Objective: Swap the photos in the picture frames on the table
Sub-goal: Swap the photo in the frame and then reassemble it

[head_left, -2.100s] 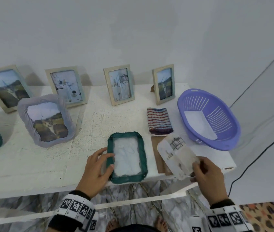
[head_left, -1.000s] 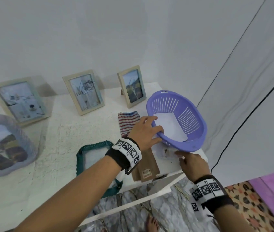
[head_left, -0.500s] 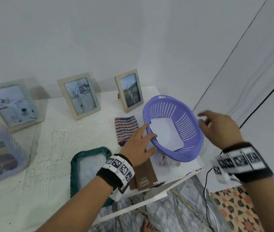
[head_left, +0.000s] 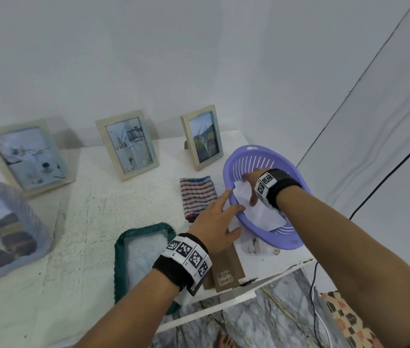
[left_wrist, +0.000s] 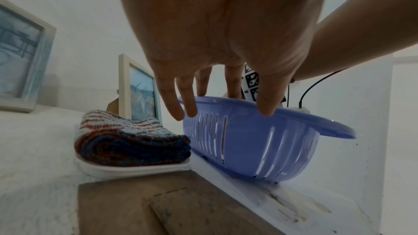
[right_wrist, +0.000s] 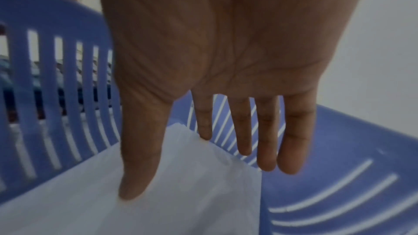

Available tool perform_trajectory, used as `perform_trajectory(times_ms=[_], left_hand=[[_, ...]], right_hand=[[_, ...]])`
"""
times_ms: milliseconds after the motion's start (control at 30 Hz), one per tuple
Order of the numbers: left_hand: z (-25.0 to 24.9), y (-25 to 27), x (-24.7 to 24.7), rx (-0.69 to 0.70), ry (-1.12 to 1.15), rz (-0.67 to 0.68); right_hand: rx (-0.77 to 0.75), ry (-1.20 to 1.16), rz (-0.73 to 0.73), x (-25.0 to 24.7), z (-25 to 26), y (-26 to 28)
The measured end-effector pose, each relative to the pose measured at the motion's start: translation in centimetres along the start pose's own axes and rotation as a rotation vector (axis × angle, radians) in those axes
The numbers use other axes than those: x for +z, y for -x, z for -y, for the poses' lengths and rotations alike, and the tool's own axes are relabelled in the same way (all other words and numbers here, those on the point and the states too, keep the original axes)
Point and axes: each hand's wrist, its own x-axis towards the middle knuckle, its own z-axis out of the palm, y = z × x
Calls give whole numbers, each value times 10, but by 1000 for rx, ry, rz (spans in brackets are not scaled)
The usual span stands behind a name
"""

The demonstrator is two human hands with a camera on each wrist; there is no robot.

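1 purple basket (head_left: 286, 242) | white sheets (head_left: 261, 214) inside | R hand (head_left: 250, 183) on them

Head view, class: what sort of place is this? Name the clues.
Probably a makeshift indoor recording corner: a white table against a plain wall, draped white sheeting, and picture frames staged in a row.

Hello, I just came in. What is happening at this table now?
A person is swapping photos between picture frames. The right hand reaches into the purple basket, its straight fingers touching the white sheets inside. The left hand rests on the basket's near rim. The green frame lies flat on the table, no photo visible in it; three wooden frames stand at the back.
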Motion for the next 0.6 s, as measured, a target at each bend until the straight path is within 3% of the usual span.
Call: perform_trajectory(times_ms=[400,600], left_hand=[[10,5,2,26,66,-65],[36,46,-4,-54,228,-194]], right_hand=[[145,-36,-246,-10,-3,8],[60,-480,-514,-41,-20,47]])
